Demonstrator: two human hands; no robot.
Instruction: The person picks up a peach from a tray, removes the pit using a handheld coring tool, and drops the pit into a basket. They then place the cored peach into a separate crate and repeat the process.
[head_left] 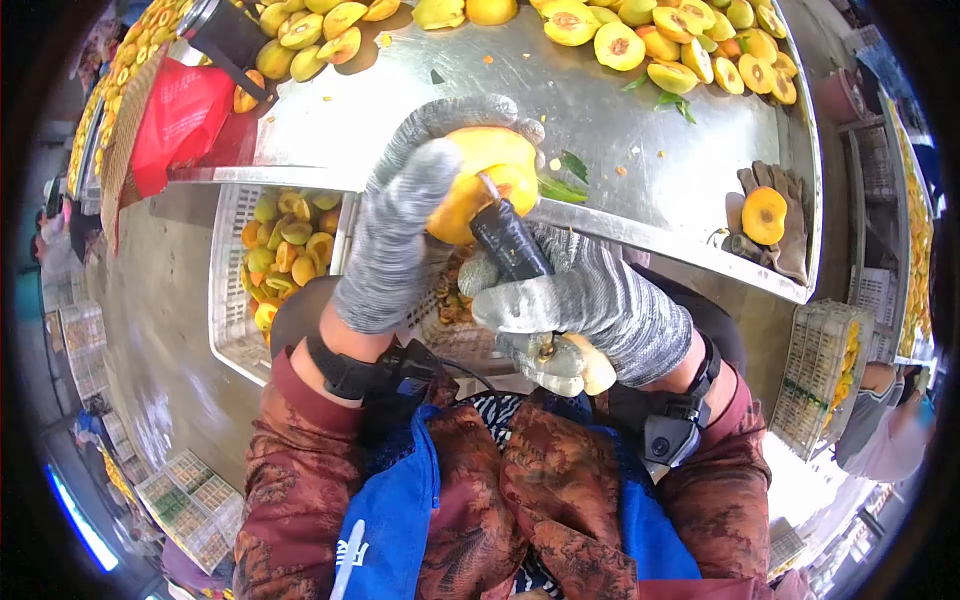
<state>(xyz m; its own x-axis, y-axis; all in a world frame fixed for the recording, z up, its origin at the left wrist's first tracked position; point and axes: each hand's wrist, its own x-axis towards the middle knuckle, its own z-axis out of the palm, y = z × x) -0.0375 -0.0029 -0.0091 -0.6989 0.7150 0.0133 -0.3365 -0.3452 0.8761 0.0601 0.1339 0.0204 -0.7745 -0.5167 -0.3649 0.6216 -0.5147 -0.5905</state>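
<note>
My left hand (400, 215), in a grey knit glove, grips a yellow peach (490, 165) just above the front edge of the steel table (620, 130). My right hand (590, 300), also gloved, holds a black-handled pitting knife (508, 238) whose tip is pressed into the peach's flesh. Both hands sit close to my body, over my blue apron (390, 510).
Halved yellow peaches (670, 45) lie heaped along the table's far side. One peach half (765, 215) rests on a spare glove at the right edge. A white crate of peaches (285, 250) stands below the table on the left. A red bag (180, 115) hangs at the left corner.
</note>
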